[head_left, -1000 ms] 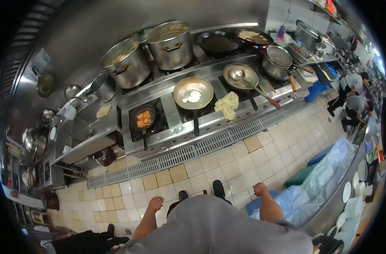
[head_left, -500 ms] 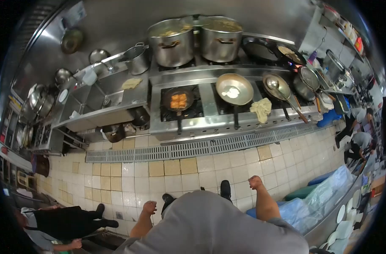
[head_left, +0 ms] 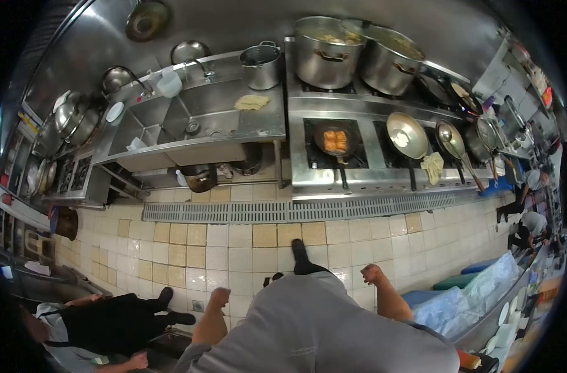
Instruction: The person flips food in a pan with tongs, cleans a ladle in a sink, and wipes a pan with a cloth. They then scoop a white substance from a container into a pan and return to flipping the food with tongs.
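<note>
**Two curled hands above kitchen tiles**

The left hand (head_left: pixel 220 297) and right hand (head_left: pixel 372 273) hang with fingers curled closed and empty, over the cream tiled floor (head_left: pixel 246 248). Ahead, the steel stove counter (head_left: pixel 364 181) carries two large steel stockpots (head_left: pixel 324 50) and one black frying pan (head_left: pixel 336 140) with two orange pieces.

Ahead of the right hand (head_left: pixel 372 273) stood two large stockpots (head_left: pixel 325 45) (head_left: pixel 390 59), one small pot (head_left: pixel 262 65) and three front pans (head_left: pixel 335 140) (head_left: pixel 406 135) (head_left: pixel 451 140).

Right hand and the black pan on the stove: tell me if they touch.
Apart. Head view: the right hand is over floor tiles, with the floor grate between it and the black pan.
</note>
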The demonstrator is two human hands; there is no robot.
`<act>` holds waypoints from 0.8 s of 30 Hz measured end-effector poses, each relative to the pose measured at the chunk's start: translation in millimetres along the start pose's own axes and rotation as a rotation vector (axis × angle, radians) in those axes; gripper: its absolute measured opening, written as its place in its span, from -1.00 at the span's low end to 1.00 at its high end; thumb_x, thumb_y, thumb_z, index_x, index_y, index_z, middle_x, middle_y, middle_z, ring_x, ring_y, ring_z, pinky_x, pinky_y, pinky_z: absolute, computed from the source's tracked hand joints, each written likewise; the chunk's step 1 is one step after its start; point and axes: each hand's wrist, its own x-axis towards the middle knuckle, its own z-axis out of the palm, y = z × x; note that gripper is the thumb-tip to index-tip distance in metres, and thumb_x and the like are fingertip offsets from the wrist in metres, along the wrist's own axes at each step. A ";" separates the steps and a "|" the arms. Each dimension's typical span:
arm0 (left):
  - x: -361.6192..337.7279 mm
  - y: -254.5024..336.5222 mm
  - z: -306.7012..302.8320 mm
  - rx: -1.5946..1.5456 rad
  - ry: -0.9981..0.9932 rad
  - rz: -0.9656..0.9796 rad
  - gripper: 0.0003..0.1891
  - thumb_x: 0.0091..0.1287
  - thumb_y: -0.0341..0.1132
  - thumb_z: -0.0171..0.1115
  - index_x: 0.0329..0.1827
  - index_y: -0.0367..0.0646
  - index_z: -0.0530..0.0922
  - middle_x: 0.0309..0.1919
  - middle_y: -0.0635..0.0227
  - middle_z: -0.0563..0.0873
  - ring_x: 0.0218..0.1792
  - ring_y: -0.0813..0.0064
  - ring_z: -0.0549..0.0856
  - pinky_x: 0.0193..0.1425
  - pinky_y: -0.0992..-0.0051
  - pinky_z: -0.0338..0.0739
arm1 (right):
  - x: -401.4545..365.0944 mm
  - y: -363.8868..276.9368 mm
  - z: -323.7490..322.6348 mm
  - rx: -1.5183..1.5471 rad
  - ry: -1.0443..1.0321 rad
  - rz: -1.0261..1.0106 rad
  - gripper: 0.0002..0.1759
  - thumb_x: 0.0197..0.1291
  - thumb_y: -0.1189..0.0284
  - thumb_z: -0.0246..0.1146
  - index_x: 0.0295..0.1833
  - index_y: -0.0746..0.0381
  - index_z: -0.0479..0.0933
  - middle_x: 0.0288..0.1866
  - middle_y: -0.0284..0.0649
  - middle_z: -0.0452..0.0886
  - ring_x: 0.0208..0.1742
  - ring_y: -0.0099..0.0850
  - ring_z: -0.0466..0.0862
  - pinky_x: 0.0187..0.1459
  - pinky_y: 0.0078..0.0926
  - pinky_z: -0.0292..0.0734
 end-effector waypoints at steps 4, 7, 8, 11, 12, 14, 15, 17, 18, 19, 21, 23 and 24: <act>45.4 -38.4 -33.0 -0.950 0.365 -0.479 -0.67 0.20 -0.22 0.36 -0.04 -0.21 0.63 -0.16 0.03 0.73 -0.08 0.08 0.71 0.02 0.23 0.59 | -6.2 -96.3 -9.7 0.142 0.016 0.282 -0.67 0.30 0.25 0.17 -0.04 0.31 0.54 -0.30 -0.17 0.62 -0.41 -0.32 0.66 -0.46 -0.32 0.61; 70.8 -50.3 -154.2 -1.126 1.033 -0.173 -0.69 0.35 -0.22 0.24 0.03 -0.23 0.61 -0.13 0.08 0.72 -0.13 0.22 0.71 -0.03 0.35 0.59 | 42.6 -128.3 -16.0 0.368 0.065 0.580 -0.65 0.31 0.22 0.18 -0.03 0.30 0.54 -0.29 -0.14 0.64 -0.40 -0.33 0.69 -0.48 -0.31 0.61; 49.4 -50.4 -223.6 -0.985 1.077 -0.180 -0.72 0.35 -0.28 0.22 0.04 -0.24 0.60 -0.15 0.14 0.71 -0.17 0.30 0.69 -0.07 0.40 0.58 | 70.3 -114.2 -13.5 0.300 0.005 0.668 -0.67 0.31 0.21 0.18 -0.13 0.30 0.56 -0.37 -0.14 0.63 -0.44 -0.33 0.68 -0.50 -0.31 0.60; -51.1 -19.8 -449.2 -0.833 1.289 -0.103 -0.73 0.32 -0.51 0.19 0.08 -0.24 0.56 -0.19 0.37 0.60 -0.25 0.53 0.55 -0.11 0.55 0.50 | 116.5 -164.8 -21.3 0.090 -0.075 0.648 -0.65 0.32 0.21 0.18 -0.35 0.29 0.57 -0.55 -0.13 0.59 -0.54 -0.32 0.64 -0.53 -0.31 0.57; -81.7 -20.5 -493.4 -0.804 1.404 -0.023 -0.71 0.28 -0.54 0.19 0.08 -0.25 0.55 -0.13 0.33 0.58 -0.17 0.49 0.55 -0.01 0.53 0.47 | 130.4 -188.5 -31.7 -0.026 -0.072 0.540 -0.60 0.32 0.22 0.17 -0.48 0.28 0.56 -0.65 -0.14 0.55 -0.60 -0.31 0.61 -0.54 -0.30 0.54; -143.9 -12.2 -575.1 -0.531 1.603 0.200 -0.66 0.22 -0.48 0.23 0.08 -0.25 0.53 -0.05 0.17 0.58 -0.01 0.31 0.54 0.14 0.37 0.43 | 200.7 -186.3 -20.6 -0.421 0.289 -0.295 -0.56 0.28 0.26 0.18 -0.60 0.29 0.52 -0.74 -0.13 0.49 -0.65 -0.25 0.56 -0.56 -0.29 0.50; -169.3 -6.7 -610.1 -0.335 1.691 0.300 -0.65 0.24 -0.36 0.23 0.09 -0.23 0.52 -0.01 0.08 0.56 0.03 0.24 0.52 0.17 0.28 0.41 | 222.0 -235.3 -33.5 -0.481 0.088 -0.255 -0.60 0.25 0.26 0.18 -0.55 0.31 0.54 -0.69 -0.10 0.52 -0.65 -0.24 0.56 -0.54 -0.25 0.47; -220.4 -15.5 -661.9 0.084 1.678 0.395 -0.56 0.38 -0.12 0.03 0.21 -0.19 0.50 0.08 -0.02 0.54 -0.06 0.10 0.58 0.07 0.19 0.47 | 236.2 -356.2 -40.2 0.114 0.151 -0.033 -0.60 0.25 0.17 0.15 -0.44 0.30 0.58 -0.57 0.00 0.58 -0.56 -0.16 0.60 -0.39 -0.19 0.51; -233.8 -31.0 -679.8 0.119 1.674 0.574 -0.53 0.39 -0.10 -0.02 0.27 -0.14 0.46 0.12 -0.10 0.52 -0.07 0.06 0.60 0.02 0.18 0.50 | 257.1 -397.7 -38.8 -0.102 0.201 -0.129 -0.63 0.23 0.18 0.19 -0.39 0.29 0.59 -0.51 0.01 0.61 -0.49 -0.12 0.62 -0.34 -0.19 0.53; -250.5 -41.9 -693.9 0.202 1.628 0.575 -0.53 0.39 -0.13 -0.01 0.32 -0.07 0.44 0.18 -0.16 0.49 0.01 -0.02 0.59 0.03 0.16 0.51 | 274.2 -428.4 -34.4 -0.314 0.252 -0.215 -0.66 0.20 0.19 0.22 -0.35 0.29 0.60 -0.46 0.02 0.64 -0.42 -0.09 0.64 -0.29 -0.18 0.54; -283.8 -74.3 -762.4 1.140 1.398 0.742 -0.66 0.44 -0.22 -0.01 0.26 0.18 0.34 0.08 0.43 0.36 0.10 0.17 0.55 -0.06 0.40 0.69 | 296.7 -472.8 -16.8 -0.237 0.411 -0.386 -0.70 0.16 0.21 0.25 -0.31 0.26 0.61 -0.35 0.02 0.66 -0.29 -0.05 0.66 -0.21 -0.18 0.55; -275.7 -78.3 -807.1 0.840 1.196 0.958 -0.39 0.36 0.06 -0.02 0.44 0.25 0.05 0.35 0.35 0.03 0.32 0.22 0.31 0.22 0.23 0.46 | 289.3 -531.3 1.0 -0.086 0.406 -0.279 -0.70 0.19 0.21 0.21 -0.28 0.24 0.61 -0.28 0.03 0.66 -0.19 -0.04 0.68 -0.15 -0.21 0.56; -272.3 -84.5 -818.3 0.564 0.969 1.105 -0.08 0.29 0.34 -0.02 0.62 0.33 -0.23 0.61 0.27 -0.30 0.54 0.27 0.08 0.50 0.05 0.23 | 294.9 -541.5 10.4 -0.015 0.409 -0.249 -0.70 0.20 0.21 0.19 -0.27 0.24 0.62 -0.26 0.04 0.66 -0.17 -0.02 0.67 -0.13 -0.22 0.56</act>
